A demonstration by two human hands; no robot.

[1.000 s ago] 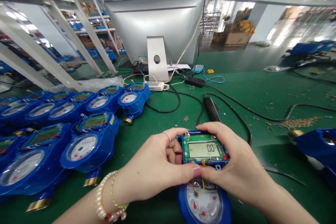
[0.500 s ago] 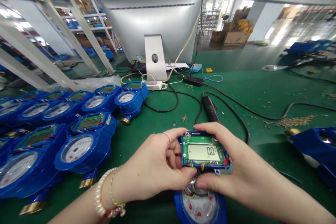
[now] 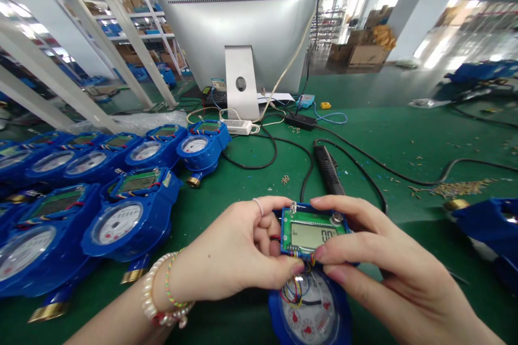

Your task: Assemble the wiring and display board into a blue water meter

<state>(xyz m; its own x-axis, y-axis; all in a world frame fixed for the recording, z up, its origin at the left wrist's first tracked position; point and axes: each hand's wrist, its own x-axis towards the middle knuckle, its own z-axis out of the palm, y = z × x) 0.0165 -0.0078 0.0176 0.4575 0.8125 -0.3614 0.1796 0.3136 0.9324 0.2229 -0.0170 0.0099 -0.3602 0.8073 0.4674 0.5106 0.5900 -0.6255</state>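
Between my hands is a green circuit board with a lit display (image 3: 309,234), set in a small blue housing. My left hand (image 3: 243,248) grips the housing's left side, thumb at the lower edge and fingers curled behind. My right hand (image 3: 376,253) holds the right side, with its index finger over the display's lower right corner and its thumb just below. Colored wires (image 3: 297,291) run from the board down to a blue water meter (image 3: 311,323), whose round dial lies under the housing. A black electric screwdriver (image 3: 328,170) rests on the table behind my right hand.
Several blue water meters (image 3: 119,221) stand in rows at left; another meter (image 3: 485,226) is at right. Small screws (image 3: 461,188) lie in a pile on the green table (image 3: 388,135). A monitor (image 3: 238,27), black cables and a white power strip (image 3: 238,127) are behind.
My right index finger has come down over the board's lower right corner, covering part of the display. The housing has shifted slightly, and more of the wires below shows.
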